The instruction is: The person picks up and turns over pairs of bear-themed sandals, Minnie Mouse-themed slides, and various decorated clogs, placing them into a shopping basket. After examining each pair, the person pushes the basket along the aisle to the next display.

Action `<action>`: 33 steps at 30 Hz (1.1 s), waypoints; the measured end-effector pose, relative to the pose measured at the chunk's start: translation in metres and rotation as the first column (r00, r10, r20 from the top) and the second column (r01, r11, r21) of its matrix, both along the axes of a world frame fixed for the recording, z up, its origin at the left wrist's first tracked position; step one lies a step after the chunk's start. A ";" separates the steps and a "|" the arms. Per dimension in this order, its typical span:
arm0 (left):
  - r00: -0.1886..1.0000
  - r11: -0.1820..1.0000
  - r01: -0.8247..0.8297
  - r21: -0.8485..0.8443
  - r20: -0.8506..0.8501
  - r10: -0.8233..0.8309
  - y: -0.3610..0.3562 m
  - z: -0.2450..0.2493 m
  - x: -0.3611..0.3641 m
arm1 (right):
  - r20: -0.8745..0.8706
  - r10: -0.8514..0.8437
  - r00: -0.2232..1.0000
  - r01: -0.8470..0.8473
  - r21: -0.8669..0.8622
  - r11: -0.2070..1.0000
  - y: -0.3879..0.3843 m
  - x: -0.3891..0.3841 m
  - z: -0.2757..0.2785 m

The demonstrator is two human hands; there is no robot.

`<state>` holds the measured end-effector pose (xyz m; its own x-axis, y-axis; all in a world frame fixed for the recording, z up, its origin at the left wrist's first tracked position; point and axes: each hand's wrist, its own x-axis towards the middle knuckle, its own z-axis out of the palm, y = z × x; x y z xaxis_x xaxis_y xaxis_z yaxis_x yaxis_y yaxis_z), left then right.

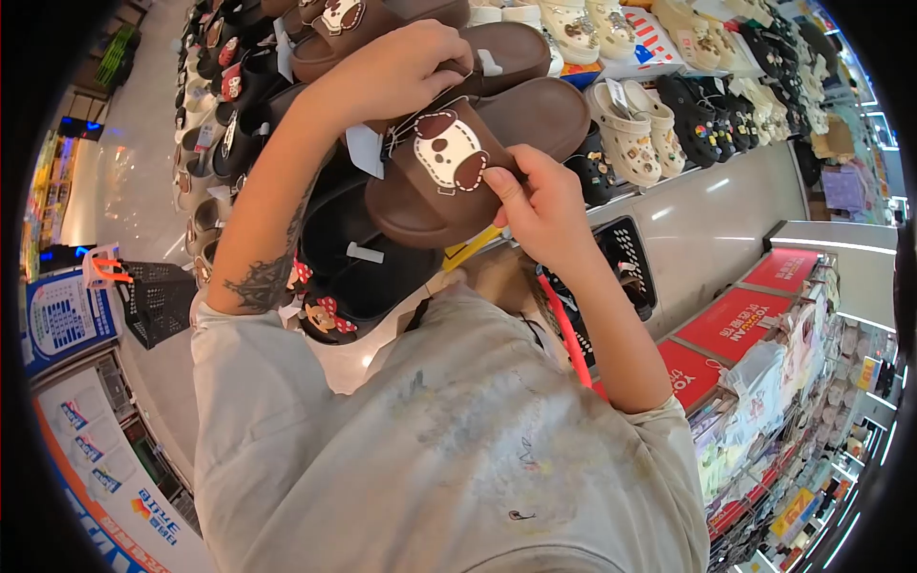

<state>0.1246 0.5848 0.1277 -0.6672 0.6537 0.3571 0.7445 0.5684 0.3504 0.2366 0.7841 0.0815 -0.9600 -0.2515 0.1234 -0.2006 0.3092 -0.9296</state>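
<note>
Sandal (pixel 413 196), brown, with a white dog-face patch (pixel 449 153) on its strap, was located in front of the person at the near edge of the shoe display. Right hand (pixel 535 196): pinching the strap's side, thumb lying on top beside the patch, remaining fingers partly hidden. Left hand (pixel 420 59): above and beyond the patch, wrist bent, fingers curled; could not tell whether they gripped anything, since the fingertips were partly concealed. A white tag (pixel 365 151) hung just left of the strap.

Surroundings: other brown sandals (pixel 525 53) lay beyond the left hand, one sole bearing a pale sticker. Black sandals (pixel 382 285), with red-bow ornaments (pixel 330 313), sat below the brown one, nearer the person's body. White clogs (pixel 632 141) with charms stood to the right, next to black clogs (pixel 690 116). A black basket (pixel 162 301) was observed well apart on the left. Red signs (pixel 731 328) topped a merchandise rack at lower right.
</note>
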 end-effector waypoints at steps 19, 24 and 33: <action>0.971 0.971 0.235 0.045 0.026 -0.236 -0.023 0.071 0.131 | -0.122 -0.431 0.894 0.412 0.604 0.682 0.108 0.140 -0.083; 0.885 0.897 0.436 0.065 0.148 -0.441 0.052 0.036 0.164 | 0.370 -0.597 0.712 0.348 0.552 0.758 0.123 0.231 -0.180; 0.797 0.748 0.524 -0.407 0.545 -0.261 0.242 -0.207 0.190 | 0.146 -0.588 0.796 0.400 0.603 0.690 0.144 0.262 -0.267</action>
<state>0.3148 0.8263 -0.0788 -0.2968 0.8811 -0.3683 0.7851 0.4447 0.4312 0.4982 0.9282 -0.1853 -0.9204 0.3389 -0.1947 0.3873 0.7231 -0.5720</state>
